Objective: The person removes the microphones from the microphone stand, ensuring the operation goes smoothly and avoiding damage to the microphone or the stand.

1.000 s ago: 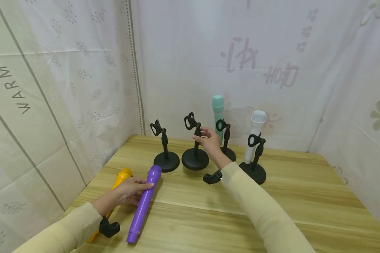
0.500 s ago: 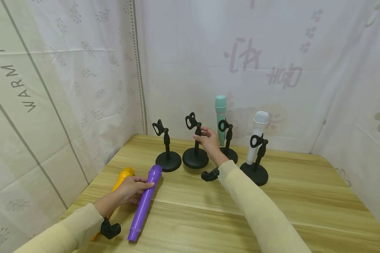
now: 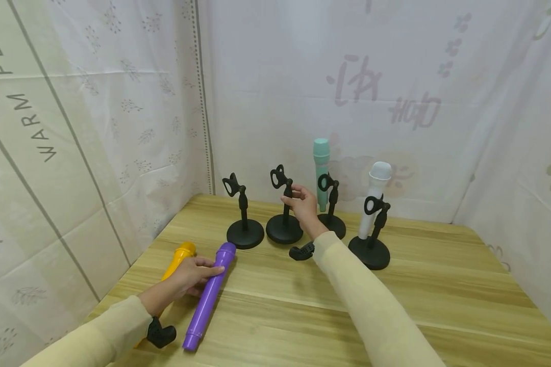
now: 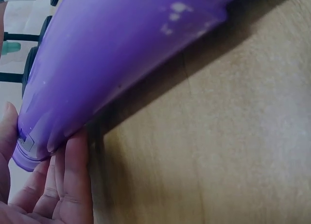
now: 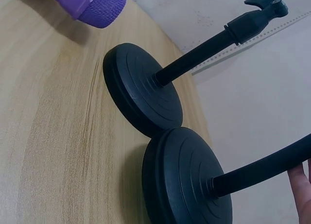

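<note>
Slightly leftward now, the right hand (image 3: 304, 205) grips a black stand (image 3: 283, 232), the left hand (image 3: 190, 277) a purple microphone (image 3: 206, 304).

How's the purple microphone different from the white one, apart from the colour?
The left hand holds the purple microphone, while no hand touches the white microphone. The purple microphone slants low over the table; the white microphone is much closer to upright. Both are long and widen at one end.

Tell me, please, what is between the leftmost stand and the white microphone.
In the head view: a second stand, the right hand gripping it, the teal microphone and a third stand.
</note>
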Demonstrator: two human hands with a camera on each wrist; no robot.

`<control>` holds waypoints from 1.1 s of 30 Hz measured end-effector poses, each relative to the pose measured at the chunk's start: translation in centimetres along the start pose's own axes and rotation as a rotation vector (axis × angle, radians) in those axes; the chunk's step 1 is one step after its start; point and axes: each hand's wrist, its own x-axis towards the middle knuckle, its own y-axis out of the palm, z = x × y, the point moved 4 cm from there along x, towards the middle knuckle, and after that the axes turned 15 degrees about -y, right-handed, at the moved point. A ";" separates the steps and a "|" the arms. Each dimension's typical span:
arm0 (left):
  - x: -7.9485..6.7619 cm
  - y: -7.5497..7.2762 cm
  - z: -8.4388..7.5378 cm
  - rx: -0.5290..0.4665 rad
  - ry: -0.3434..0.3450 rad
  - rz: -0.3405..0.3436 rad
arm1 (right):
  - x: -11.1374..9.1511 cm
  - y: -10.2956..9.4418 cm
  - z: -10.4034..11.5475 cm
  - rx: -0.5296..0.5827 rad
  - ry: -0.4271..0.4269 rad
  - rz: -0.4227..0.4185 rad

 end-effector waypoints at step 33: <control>0.2 0.4 0.4 -0.006 0.001 -0.026 | -0.1 1.0 -2.1 -0.007 0.022 -0.016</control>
